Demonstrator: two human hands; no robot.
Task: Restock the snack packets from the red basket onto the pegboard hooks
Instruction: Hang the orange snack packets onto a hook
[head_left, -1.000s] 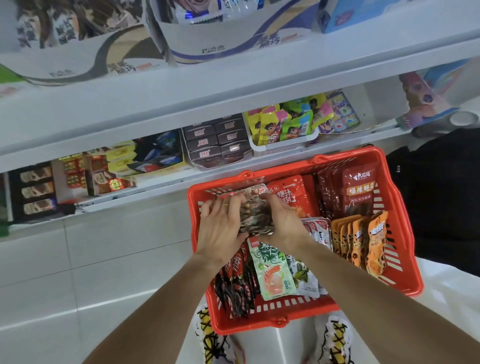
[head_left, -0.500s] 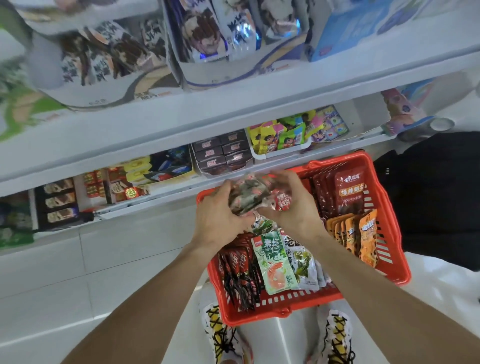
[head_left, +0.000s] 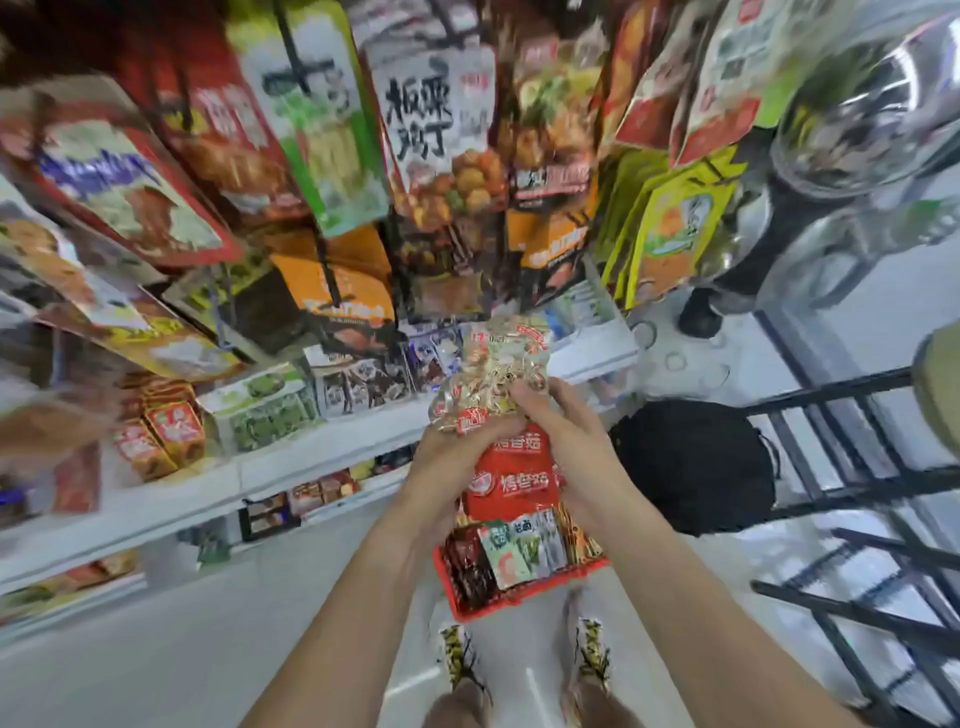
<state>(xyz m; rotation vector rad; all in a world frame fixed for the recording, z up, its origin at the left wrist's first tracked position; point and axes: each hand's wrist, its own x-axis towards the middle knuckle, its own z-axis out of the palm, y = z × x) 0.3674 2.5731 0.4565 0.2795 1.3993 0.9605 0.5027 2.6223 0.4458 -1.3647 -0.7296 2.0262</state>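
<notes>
Both my hands hold a stack of snack packets (head_left: 493, 384) raised in front of the shelves. My left hand (head_left: 457, 462) grips the stack from the left, my right hand (head_left: 566, 436) from the right. The top packet is clear with pale contents; red packets (head_left: 514, 478) hang below it between my palms. The red basket (head_left: 519, 597) stands on the floor below my hands, with more packets (head_left: 511, 551) in it. Large snack bags (head_left: 436, 135) hang on hooks above.
White shelves (head_left: 311, 452) with boxed snacks run along the left. A black bag (head_left: 696, 462) and a black metal rack (head_left: 852, 478) stand at the right. My feet (head_left: 524, 660) are on the pale floor just behind the basket.
My hands have lifted the packet stack up out of the basket to shelf height. The view has tilted upward, bringing the hanging bags into sight.
</notes>
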